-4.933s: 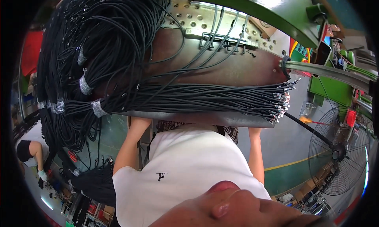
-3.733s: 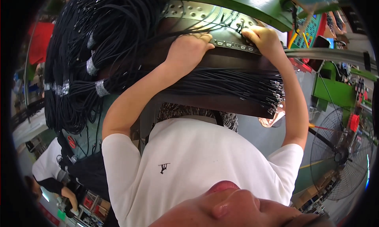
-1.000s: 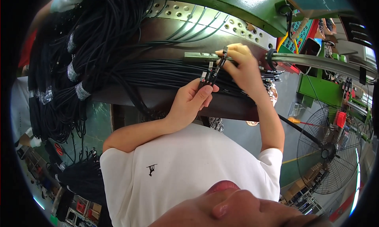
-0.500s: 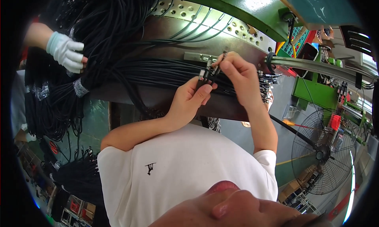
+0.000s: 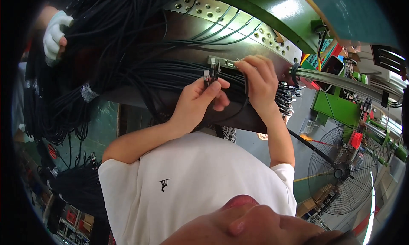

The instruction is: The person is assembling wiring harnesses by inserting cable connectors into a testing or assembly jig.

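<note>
Between its thumb and fingers, my left hand (image 5: 197, 99) pinches a few black cable ends with metal plugs (image 5: 211, 70) standing up out of the grip. To its right, my right hand (image 5: 259, 79) is closed on a single black cable (image 5: 246, 88), which hangs down from the fingers and curves toward the left hand. The tip of that cable is partly covered by the fingertips. Just beyond both hands lies a metal strip with slots (image 5: 230, 63). A thick bundle of black cables (image 5: 162, 78) runs under the hands, and its plug ends (image 5: 288, 96) fan out on the right.
At the far left, a co-worker's white-gloved hand (image 5: 54, 37) rests by piled cables (image 5: 123, 27). A perforated metal plate (image 5: 266, 36) and a green machine frame (image 5: 264, 6) stand behind. On the right are a metal rail (image 5: 336, 73) and a standing fan (image 5: 341, 171).
My right hand has drawn away to the right from the left hand, holding one cable. My left hand has shifted slightly left. The co-worker's gloved hand has moved left and up.
</note>
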`<state>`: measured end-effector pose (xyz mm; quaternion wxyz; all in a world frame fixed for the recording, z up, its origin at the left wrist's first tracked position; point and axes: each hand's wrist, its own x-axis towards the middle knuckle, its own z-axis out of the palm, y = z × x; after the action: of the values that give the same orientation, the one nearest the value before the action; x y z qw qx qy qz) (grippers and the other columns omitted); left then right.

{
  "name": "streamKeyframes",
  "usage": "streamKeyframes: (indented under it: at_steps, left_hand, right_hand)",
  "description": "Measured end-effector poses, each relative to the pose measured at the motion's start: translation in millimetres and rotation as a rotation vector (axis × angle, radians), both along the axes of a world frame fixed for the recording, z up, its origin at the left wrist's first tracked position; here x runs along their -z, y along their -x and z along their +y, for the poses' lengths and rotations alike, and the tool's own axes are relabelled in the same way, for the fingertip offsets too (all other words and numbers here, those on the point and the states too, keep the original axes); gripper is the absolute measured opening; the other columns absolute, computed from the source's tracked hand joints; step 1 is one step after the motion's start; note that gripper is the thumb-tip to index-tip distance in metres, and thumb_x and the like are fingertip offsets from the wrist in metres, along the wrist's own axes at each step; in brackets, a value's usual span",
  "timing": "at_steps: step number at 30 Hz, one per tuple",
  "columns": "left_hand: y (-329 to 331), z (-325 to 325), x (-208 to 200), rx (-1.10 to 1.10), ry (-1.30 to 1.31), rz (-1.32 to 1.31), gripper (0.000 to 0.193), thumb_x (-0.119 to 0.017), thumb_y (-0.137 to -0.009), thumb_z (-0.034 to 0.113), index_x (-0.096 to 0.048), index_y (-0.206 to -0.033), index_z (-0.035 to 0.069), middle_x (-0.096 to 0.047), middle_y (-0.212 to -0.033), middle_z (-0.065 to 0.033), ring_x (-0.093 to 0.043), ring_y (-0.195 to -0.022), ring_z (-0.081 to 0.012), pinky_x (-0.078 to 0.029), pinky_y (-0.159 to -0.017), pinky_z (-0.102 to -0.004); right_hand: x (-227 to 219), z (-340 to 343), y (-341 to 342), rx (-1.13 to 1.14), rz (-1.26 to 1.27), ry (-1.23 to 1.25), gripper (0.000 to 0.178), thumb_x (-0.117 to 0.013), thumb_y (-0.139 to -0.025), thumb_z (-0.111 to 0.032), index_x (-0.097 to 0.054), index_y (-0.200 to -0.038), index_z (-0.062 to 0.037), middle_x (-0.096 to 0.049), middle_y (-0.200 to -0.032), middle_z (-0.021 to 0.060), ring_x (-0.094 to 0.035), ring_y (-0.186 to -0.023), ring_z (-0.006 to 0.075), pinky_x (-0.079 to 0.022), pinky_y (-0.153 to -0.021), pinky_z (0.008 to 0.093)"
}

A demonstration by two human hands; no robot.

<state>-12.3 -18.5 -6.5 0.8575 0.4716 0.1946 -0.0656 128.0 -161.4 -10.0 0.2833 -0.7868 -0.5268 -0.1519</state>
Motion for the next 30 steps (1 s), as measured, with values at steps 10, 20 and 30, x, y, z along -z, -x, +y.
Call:
streamKeyframes:
  at_steps: [10,20,30]
  left_hand:
    - [-5.7,-3.8,0.9,-0.005,0.312,0.002,0.031,-0.044,-0.100,0.030,-0.058,-0.104,0.002,-0.053,-0.072,-0.0002,-0.049,-0.061,-0.0070,-0.043,-0.055,-0.0216]
    - [-7.8,-5.0,-0.7,0.056,0.391,0.060,0.031,-0.045,-0.099,0.028,-0.058,-0.100,0.001,-0.056,-0.070,-0.0030,-0.049,-0.058,-0.0075,-0.043,-0.055,-0.0215]
    - [-13.2,3.0,-7.4,0.031,0.326,0.049,0.033,-0.043,-0.101,0.031,-0.054,-0.117,0.005,-0.047,-0.067,0.0035,-0.038,-0.056,-0.0030,-0.033,-0.052,-0.0172]
  right_hand:
    - [-3.0,-0.7,-7.6,-0.172,-0.037,0.121,0.031,-0.062,-0.063,-0.005,-0.061,-0.094,-0.0023,-0.059,-0.098,0.0077,-0.059,-0.092,0.0259,-0.051,-0.077,0.0327]
    - [-3.7,-4.9,-1.8,-0.139,-0.061,0.094,0.031,-0.060,-0.067,-0.005,-0.060,-0.097,-0.0018,-0.059,-0.097,0.0079,-0.059,-0.089,0.0254,-0.049,-0.078,0.0345]
    - [8.2,-10.7,3.2,0.067,0.206,-0.025,0.021,-0.064,-0.072,0.006,-0.060,-0.091,-0.0028,-0.061,-0.091,0.0092,-0.059,-0.086,0.0303,-0.049,-0.076,0.0378]
